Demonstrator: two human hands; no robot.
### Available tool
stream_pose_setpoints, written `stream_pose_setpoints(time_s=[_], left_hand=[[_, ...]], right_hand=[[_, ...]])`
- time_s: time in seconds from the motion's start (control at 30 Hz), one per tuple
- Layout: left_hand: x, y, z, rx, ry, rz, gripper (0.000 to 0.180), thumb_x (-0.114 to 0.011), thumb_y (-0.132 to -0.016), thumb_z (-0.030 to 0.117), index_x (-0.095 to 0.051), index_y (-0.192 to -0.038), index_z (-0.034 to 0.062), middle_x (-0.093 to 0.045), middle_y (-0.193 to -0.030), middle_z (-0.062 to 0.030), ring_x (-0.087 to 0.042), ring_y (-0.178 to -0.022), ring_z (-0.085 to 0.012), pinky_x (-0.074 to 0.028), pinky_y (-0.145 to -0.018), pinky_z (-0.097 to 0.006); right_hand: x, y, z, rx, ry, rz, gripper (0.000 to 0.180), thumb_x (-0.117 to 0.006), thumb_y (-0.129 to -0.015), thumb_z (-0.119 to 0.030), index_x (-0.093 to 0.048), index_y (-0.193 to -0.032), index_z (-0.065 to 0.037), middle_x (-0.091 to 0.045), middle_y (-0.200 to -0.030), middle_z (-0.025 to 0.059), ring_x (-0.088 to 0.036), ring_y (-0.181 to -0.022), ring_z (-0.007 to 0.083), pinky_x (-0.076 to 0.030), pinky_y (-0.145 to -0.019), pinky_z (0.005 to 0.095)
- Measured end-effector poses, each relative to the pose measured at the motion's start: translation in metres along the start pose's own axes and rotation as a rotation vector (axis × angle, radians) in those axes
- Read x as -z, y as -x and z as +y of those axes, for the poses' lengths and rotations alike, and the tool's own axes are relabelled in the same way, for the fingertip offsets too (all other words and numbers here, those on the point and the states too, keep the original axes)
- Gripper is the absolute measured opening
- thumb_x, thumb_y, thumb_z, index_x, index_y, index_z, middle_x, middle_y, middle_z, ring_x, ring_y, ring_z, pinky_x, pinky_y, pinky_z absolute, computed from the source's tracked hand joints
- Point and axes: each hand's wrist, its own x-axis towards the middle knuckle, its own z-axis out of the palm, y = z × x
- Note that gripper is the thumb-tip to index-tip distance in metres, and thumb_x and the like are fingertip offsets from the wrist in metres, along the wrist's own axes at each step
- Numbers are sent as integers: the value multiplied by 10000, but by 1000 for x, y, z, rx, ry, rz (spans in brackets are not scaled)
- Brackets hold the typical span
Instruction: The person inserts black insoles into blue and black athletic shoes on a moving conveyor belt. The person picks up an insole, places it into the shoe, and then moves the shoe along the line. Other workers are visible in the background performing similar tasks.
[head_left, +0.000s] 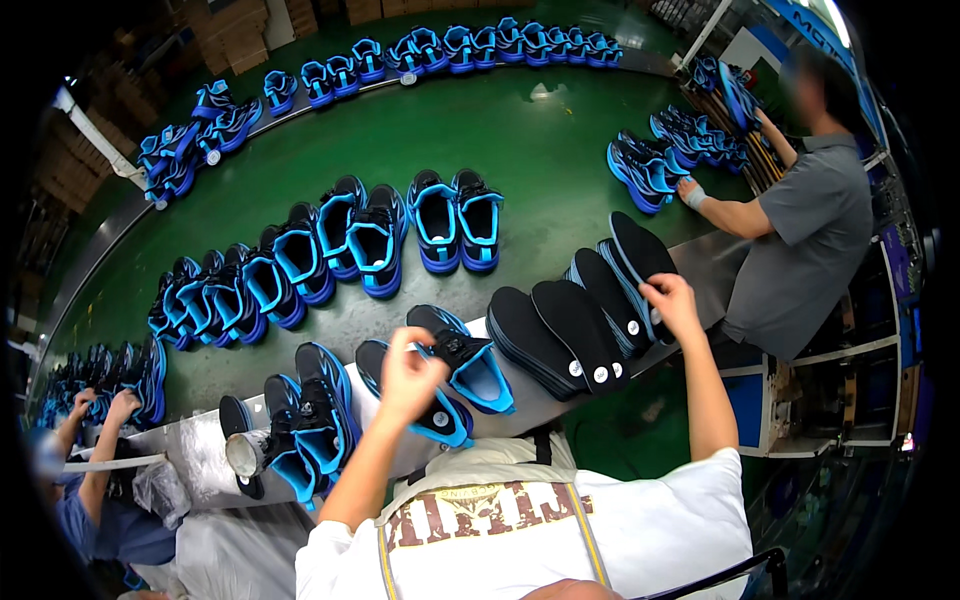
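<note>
My right hand (pixel 672 303) pinches the edge of a dark insole (pixel 640 245) at the right end of a row of stacked insoles on the metal bench edge. Other black insoles (pixel 530 335) with round white labels lie in piles to its left. My left hand (pixel 412 378) has its fingers curled in above a black and blue sneaker (pixel 470 365); whether anything is between them is not visible. Below that hand sits a second sneaker (pixel 445 418), partly covered by my hand and forearm, with a white round label showing inside its blue collar.
Left of my arm stand a pair of sneakers (pixel 315 410), a roll of tape (pixel 243 455) and more insoles (pixel 235 415). Rows of sneakers (pixel 300 260) stand across the green surface (pixel 550 150). Co-workers work at right (pixel 810 200) and lower left (pixel 125 510).
</note>
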Motion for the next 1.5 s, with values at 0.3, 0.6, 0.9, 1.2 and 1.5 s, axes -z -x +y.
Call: stream_pose_setpoints(time_s=[0.3, 0.6, 0.9, 1.2, 1.5], left_hand=[[-21, -7, -47, -91, -489, -134, 363, -587, -749, 270, -439, -977, 29, -560, -832, -204, -550, -744, -354, -434, -603, -415], [-5, -27, -64, 133, -332, -323, 367, -570, -746, 376, -541, -783, 12, -574, -728, -194, -555, -715, -351, -419, -618, -396], [-6, -16, -48, 81, -559, -287, 431, -518, -755, 449, -549, -994, 93, -590, -843, -169, -561, -788, -337, -438, -674, -395], [-8, -29, -59, 152, -410, -362, 444, -503, -760, 457, -561, -899, 40, -582, -792, -215, -555, -781, -366, -428, -676, -407], [-9, -25, -69, 202, -351, -343, 360, -507, -791, 381, -584, -886, 43, -601, -740, -133, -583, -683, -234, -435, -627, -315]], right_hand=[[-63, 98, -129, -250, -375, -1100, 183, -660, -661, -162, -622, -677, 16, -528, -523, 24, -465, -484, 69, -370, -446, 205], [-186, 116, -145, 614, 332, -606, 145, -490, -700, -86, -572, -755, 21, -490, -889, 207, -511, -826, 318, -436, -723, 386], [-147, 124, -158, 465, 568, -619, 364, -615, -626, -315, -567, -817, -9, -496, -926, 206, -488, -871, 318, -425, -730, 385], [-154, 107, -139, 715, 563, -750, 162, -504, -670, -100, -614, -747, -9, -546, -847, 172, -550, -792, 290, -477, -641, 360], [-212, 96, -114, 1014, 492, -642, 158, -462, -720, -149, -569, -731, -33, -531, -790, 124, -535, -732, 242, -460, -609, 334]])
